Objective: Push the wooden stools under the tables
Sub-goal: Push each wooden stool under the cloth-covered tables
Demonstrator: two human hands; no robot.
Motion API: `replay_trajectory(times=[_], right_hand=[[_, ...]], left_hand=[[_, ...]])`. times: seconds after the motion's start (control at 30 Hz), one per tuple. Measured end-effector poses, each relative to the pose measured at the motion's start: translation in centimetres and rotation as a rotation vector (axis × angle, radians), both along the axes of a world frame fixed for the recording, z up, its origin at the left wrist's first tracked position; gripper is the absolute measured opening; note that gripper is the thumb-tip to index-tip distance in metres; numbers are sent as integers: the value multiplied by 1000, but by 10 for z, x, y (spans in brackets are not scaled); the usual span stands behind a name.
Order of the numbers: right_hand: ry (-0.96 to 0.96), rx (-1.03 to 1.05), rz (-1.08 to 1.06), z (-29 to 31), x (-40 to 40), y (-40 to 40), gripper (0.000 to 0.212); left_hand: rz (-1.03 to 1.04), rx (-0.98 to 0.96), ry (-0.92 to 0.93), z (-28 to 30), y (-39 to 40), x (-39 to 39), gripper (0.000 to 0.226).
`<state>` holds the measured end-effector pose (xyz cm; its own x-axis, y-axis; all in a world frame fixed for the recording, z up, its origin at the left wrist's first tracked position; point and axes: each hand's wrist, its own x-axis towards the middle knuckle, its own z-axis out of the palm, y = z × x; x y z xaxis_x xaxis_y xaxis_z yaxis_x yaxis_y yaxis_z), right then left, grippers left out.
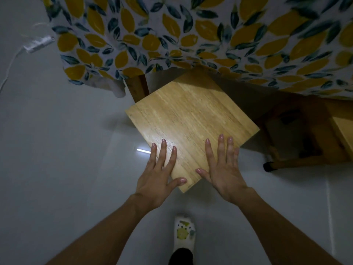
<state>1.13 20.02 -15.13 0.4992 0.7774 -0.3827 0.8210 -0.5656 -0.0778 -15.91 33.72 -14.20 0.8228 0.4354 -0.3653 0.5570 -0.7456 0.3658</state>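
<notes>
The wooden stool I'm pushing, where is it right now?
In the head view the wooden stool sits mid-frame on the pale floor, its far corner under the leaf-print tablecloth, with the left hand and right hand flat on its near corner.

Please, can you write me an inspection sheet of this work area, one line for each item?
Surface: pale glossy floor, with a small bright reflection near the stool.
Job's things: wooden stool, its far corner under the tablecloth edge, most of the seat not yet under; the table shows only one wooden leg.
Clutter: second wooden stool on the right, partly under the cloth.
Grippers: left hand and right hand lie flat and open on the near corner of the seat, fingers spread.
Cables: white cord with a white plug block on the floor at the upper left.
Surroundings: the person's foot in a white shoe below the arms.
</notes>
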Motion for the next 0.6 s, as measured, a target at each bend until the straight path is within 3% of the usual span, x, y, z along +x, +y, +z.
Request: replay_trajectory(times=[0.2,0.37,0.6], right_hand=[[36,-37,46,9,60,37,96],[70,-136,42,25,112,86,87],[24,-123,36,22,144,121,82]], left_hand=[[25,-36,-33,-3,33,53,89],[45,-57,-7,4,73,109,88],[13,-28,44,6,111,144,91]])
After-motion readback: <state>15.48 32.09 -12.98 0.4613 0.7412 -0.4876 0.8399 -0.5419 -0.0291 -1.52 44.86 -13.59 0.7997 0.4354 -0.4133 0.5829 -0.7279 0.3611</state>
